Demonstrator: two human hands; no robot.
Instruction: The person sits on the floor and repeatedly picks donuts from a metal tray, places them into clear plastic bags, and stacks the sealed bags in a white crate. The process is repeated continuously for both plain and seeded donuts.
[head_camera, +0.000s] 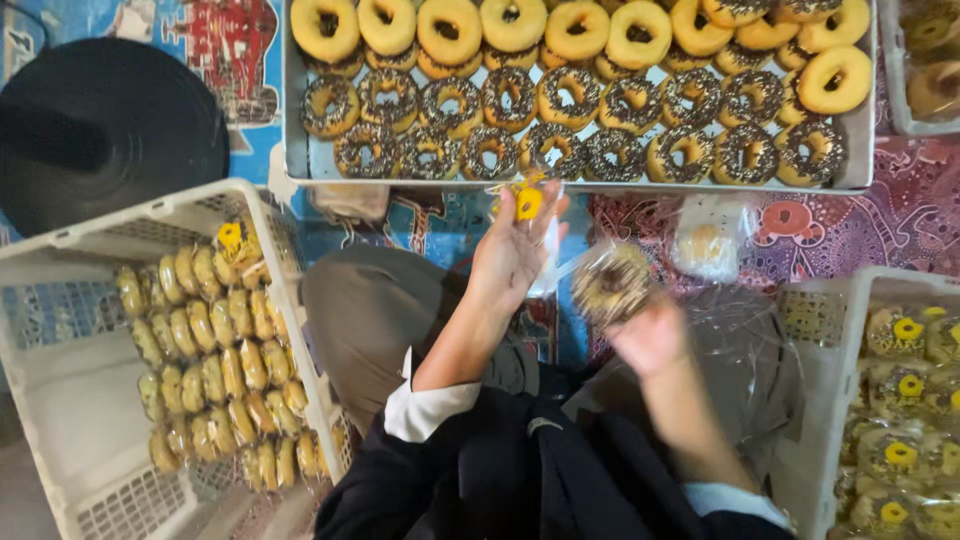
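Doughnut (612, 283) with dark sprinkles, wrapped in a clear bag, blurred by motion at centre frame, gripped from below by the right hand (652, 338); fingers themselves smeared and hard to separate, yet clearly closed around the bag. Left hand (512, 250) raised just left of it, palm toward the camera, thumb and fingertips pinching a small yellow sticker (528, 202); printing on it too small to tell. Loose clear bags (745, 345) heaped at lower right of centre, edges nearly invisible against the dark clothing. Another bagged pale bun or doughnut (704, 243) lying above them on the patterned cloth (860, 225), contents hazy through the plastic. Along the top edge, a metal tray (296, 120) packed with rows of yellow-glazed and sprinkled doughnuts, back row cut off by the frame. At left, a white plastic crate (60, 390) tilted, holding bagged doughnuts stood on edge in rows, its lower corner cut off. At right, a second white crate (835, 400) with bagged, yellow-stickered doughnuts, only partly in view. Upper left, a round black object (110, 130), kind not clear. Far upper right corner, a sliver of another container (925, 70), contents blurred. White cuffs and dark sleeves at the bottom, forearms partly cropped.
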